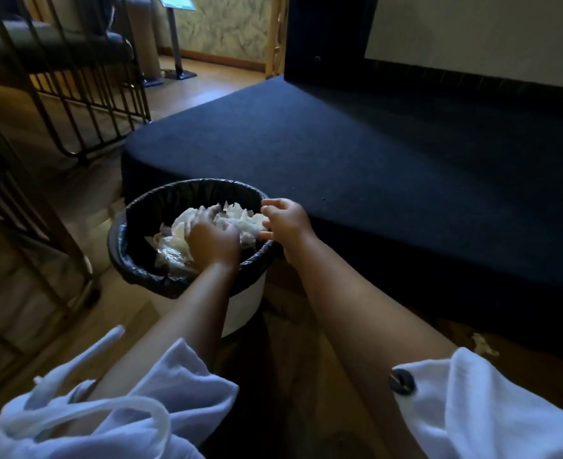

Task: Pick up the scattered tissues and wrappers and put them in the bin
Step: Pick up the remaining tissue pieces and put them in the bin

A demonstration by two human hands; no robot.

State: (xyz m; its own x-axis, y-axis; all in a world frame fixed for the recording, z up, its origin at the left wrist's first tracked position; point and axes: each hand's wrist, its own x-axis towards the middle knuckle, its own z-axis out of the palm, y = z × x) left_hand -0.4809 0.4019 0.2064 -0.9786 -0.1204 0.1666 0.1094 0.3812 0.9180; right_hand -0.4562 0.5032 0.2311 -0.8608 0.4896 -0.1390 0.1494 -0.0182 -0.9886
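Sleeves point(180, 376), white, hang nearest; a stray tissue point(484, 344) lies on the floor to the right. Beyond, the left hand point(212, 240) curls down around tissues point(240, 220) inside the black-lined bin point(147, 270). The right hand point(285, 220) is at the rim, fingers half-curled beside them; whether it pinches them, I cannot tell. A dark platform point(373, 144) lies behind.

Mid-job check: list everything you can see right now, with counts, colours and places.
bin: one, white with black liner, floor centre-left, against the platform.
tissues and wrappers: a pile, white and clear, inside the bin.
tissue scrap: one, white, floor lower right.
platform: one, dark blue, right.
chairs: at least two, dark metal frames, left.
sign stand: one, dark, far back.
sleeves: two, white, bottom.
left grip: hand pressed into the pile, fingers hidden.
right grip: hand over the bin's rim, fingers loose.
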